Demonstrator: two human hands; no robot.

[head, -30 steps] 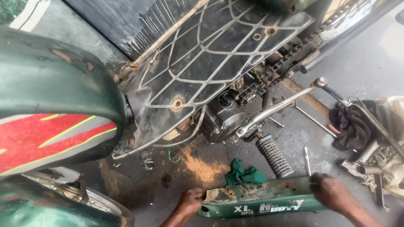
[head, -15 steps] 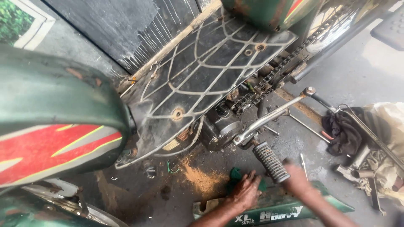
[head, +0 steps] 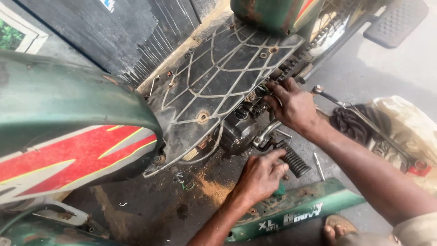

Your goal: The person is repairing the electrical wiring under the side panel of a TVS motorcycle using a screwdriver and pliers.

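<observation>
A green moped lies tipped, its black ribbed floorboard (head: pixel 218 86) and dark engine (head: pixel 239 130) facing me. My right hand (head: pixel 291 107) reaches into the engine area beside the drive chain (head: pixel 291 68), fingers curled against the parts there; what it grips is hidden. My left hand (head: pixel 261 175) rests fingers bent on the ground by the black ribbed kick pedal (head: pixel 293 159), touching its near end, above a green cloth (head: pixel 278 189). A detached green side panel (head: pixel 296 212) lies on the floor below the left hand.
The green tank with red and yellow stripes (head: pixel 73 136) fills the left. A dark rag (head: pixel 348 125) and pale sack (head: pixel 409 127) lie at right, with a loose metal rod (head: pixel 318 166) nearby. Orange dust (head: pixel 214 184) covers the oily floor. My sandalled foot (head: pixel 339 228) is at the bottom.
Both hands left the green side panel, which now lies on the floor. My right hand rose to the engine by the chain; my left moved up to the kick pedal.
</observation>
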